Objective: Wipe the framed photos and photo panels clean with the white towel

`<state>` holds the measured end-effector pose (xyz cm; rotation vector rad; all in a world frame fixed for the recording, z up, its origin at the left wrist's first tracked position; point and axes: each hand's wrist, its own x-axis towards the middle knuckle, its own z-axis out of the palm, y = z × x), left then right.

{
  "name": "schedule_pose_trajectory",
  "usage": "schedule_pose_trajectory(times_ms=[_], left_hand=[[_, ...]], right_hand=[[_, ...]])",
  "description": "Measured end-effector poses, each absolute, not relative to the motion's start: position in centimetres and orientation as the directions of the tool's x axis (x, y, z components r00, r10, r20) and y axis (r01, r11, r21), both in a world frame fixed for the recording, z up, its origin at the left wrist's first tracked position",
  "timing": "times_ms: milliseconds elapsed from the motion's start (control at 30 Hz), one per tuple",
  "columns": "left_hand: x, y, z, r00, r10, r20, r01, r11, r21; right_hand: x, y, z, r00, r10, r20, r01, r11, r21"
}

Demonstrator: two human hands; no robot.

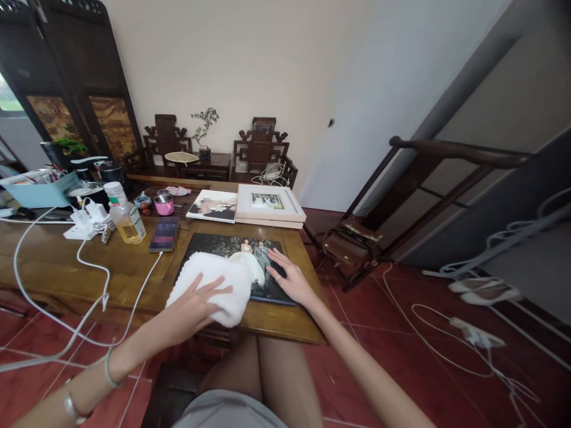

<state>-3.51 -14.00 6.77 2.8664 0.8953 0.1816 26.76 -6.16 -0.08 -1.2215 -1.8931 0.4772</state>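
A folded white towel (223,270) lies over the left part of a dark photo panel (272,291), which shows a couple in wedding clothes. My left hand (203,300) rests on top of the towel with its fingers spread, pressing it against the panel. The towel hides the panel's left and lower-left area, and its lower edge hangs toward the table's front edge. Flat on the panel's right side lies my right hand (289,279), fingers stretched out and apart, holding nothing. Its fingertips touch near the pictured couple.
Beyond the panel are a white-framed photo (272,208) and a photo book (212,205). To the left stand a phone (164,233) on a charging cable, a bottle (127,217), a pink cup (164,205) and a power strip (87,223). A wooden chair (401,196) is at right.
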Motion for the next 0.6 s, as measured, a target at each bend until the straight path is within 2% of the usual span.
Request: schedule_pose_trajectory(times_ms=[167,367,500,600], left_hand=[[-2.8,-7.2,6.6,0.748,0.656,0.102,0.642,-0.754,0.14],[-0.8,-0.8,6.1,0.546,0.803,0.241,0.807,-0.58,0.105],[1.0,-3.1,5.8,0.589,0.787,0.183,0.787,-0.61,0.094],[1.6,-7.9,5.7,0.695,0.711,0.108,0.704,-0.703,0.096]], right_hand=[[26.8,-6.2,-0.2,-0.207,0.886,0.414,0.598,0.45,-0.664],[26.9,-6.1,-0.3,-0.203,0.887,0.414,0.597,0.447,-0.666],[26.9,-6.1,-0.4,-0.205,0.886,0.416,0.597,0.45,-0.664],[26.8,-6.0,-0.4,-0.2,0.885,0.421,0.595,0.451,-0.665]])
